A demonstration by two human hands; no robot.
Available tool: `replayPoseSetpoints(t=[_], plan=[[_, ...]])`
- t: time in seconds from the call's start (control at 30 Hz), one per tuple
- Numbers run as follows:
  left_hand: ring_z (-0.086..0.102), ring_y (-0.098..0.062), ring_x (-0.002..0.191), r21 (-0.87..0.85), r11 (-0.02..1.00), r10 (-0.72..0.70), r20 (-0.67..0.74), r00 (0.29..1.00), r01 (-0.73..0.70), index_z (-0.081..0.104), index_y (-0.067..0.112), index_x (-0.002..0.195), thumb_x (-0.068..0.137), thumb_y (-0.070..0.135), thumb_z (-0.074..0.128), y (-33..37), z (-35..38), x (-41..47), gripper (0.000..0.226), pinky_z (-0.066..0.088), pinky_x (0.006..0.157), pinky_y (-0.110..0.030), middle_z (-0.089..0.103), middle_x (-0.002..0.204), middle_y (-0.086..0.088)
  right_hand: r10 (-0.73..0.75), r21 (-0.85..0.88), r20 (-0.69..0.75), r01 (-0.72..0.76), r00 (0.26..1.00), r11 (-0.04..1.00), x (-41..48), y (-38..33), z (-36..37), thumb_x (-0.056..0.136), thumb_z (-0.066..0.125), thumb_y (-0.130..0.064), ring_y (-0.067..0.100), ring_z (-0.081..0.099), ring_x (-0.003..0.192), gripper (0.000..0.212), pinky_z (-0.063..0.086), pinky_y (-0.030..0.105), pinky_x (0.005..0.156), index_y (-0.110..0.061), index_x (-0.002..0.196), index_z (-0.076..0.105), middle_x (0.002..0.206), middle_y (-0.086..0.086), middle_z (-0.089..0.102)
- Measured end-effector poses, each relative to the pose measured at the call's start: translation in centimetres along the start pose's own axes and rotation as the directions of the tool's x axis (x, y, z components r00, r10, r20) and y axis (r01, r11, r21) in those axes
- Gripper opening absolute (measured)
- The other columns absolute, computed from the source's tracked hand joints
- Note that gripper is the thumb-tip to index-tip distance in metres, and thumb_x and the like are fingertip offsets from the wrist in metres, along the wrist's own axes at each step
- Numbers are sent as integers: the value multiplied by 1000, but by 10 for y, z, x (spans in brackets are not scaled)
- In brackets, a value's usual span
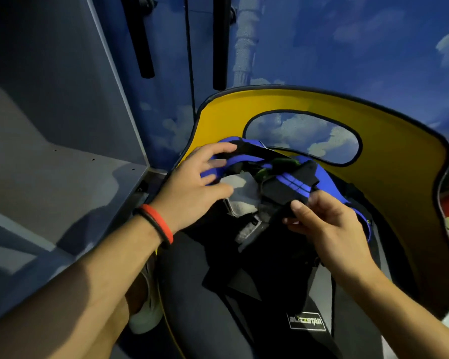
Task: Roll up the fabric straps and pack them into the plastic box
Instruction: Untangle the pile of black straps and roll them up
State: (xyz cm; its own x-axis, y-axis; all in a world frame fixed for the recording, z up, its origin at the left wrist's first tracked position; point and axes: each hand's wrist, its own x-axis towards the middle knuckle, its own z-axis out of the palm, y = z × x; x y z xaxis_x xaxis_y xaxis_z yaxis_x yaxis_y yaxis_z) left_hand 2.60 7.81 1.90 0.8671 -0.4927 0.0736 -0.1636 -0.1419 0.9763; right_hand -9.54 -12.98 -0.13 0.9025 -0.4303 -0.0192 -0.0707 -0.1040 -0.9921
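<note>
A heap of black and blue fabric straps [249,161] lies on the black seat of a yellow chair [399,161]. My left hand [195,185] reaches onto the heap with spread fingers, touching a blue strap and a grey fleecy patch [240,190]. My right hand [327,226] pinches the end of a black strap with blue stripes [288,187] between thumb and fingers. No plastic box is in view.
A grey cabinet [62,151] with shelves stands at the left. Behind the chair is a blue wall painted with clouds [347,47]. Black bars [140,35] hang at the top. A shoe [147,309] sits on the floor beside the chair.
</note>
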Motion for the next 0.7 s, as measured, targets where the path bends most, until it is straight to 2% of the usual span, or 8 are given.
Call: replayPoseSetpoints(t=[0.1, 0.2, 0.33, 0.43, 0.53, 0.6, 0.67, 0.7], plan=[[44, 9, 130, 227, 973, -59, 119, 991, 31, 46, 36, 145, 74, 23, 88, -10, 5, -2, 83, 35, 98, -3, 51, 142, 18, 149, 240, 143, -180, 979, 954, -4, -4, -1, 90, 65, -19, 25, 71, 81, 23, 60, 35, 76, -23, 67, 62, 76, 5, 62], [48, 4, 123, 379, 925, -31, 145, 989, -27, 47, 41, 139, 69, 43, 89, -15, 25, -5, 81, 39, 99, -14, 50, 133, 17, 265, 410, 257, -354, 929, 841, -6, -2, -2, 84, 64, -22, 22, 68, 75, 7, 56, 27, 64, -17, 81, 60, 79, 7, 60], [55, -11, 105, 501, 865, -39, 50, 998, 9, 50, 47, 120, 65, 42, 90, -17, 28, 4, 68, 48, 89, -33, 51, 118, 9, 373, 619, 137, -374, 917, 690, 4, -7, -20, 76, 65, -22, 14, 56, 56, 16, 46, 20, 47, -20, 78, 49, 66, 1, 44], [55, -13, 104, 488, 869, -89, -1, 996, 78, 53, 41, 116, 65, 35, 90, -23, 16, 9, 64, 46, 80, -24, 55, 118, 8, 381, 742, 53, -292, 923, 604, 16, -13, -56, 55, 72, -21, 10, 44, 52, 29, 39, 19, 46, -20, 74, 50, 68, -4, 44], [54, -13, 110, 433, 891, -125, -46, 991, 132, 54, 42, 121, 69, 28, 89, -25, 9, 11, 64, 40, 75, -17, 55, 122, 8, 356, 775, 105, -301, 929, 556, 18, -10, -82, 52, 72, -19, 9, 44, 56, 28, 40, 19, 49, -19, 80, 64, 83, -6, 57], [51, -10, 112, 396, 903, -145, -89, 985, 168, 54, 42, 126, 72, 26, 87, -21, 7, 12, 65, 38, 76, -17, 53, 125, 11, 396, 760, 144, -357, 907, 542, 16, -4, -84, 56, 71, -18, 10, 46, 57, 26, 41, 20, 47, -16, 82, 69, 87, -2, 61], [51, -6, 106, 372, 909, -153, -115, 982, 185, 54, 42, 130, 74, 26, 86, -16, 6, 14, 66, 36, 74, -11, 53, 125, 13, 478, 721, 151, -427, 865, 546, 15, 2, -79, 72, 59, -20, 12, 46, 55, 13, 42, 20, 44, -14, 78, 70, 80, 0, 57], [53, -2, 101, 349, 919, -153, -117, 981, 185, 55, 42, 131, 75, 27, 85, -15, 7, 15, 65, 35, 74, -10, 54, 124, 14, 521, 695, 148, -463, 840, 550, 15, 3, -76, 79, 52, -21, 13, 46, 55, 18, 42, 20, 43, -13, 79, 68, 78, 2, 55]])
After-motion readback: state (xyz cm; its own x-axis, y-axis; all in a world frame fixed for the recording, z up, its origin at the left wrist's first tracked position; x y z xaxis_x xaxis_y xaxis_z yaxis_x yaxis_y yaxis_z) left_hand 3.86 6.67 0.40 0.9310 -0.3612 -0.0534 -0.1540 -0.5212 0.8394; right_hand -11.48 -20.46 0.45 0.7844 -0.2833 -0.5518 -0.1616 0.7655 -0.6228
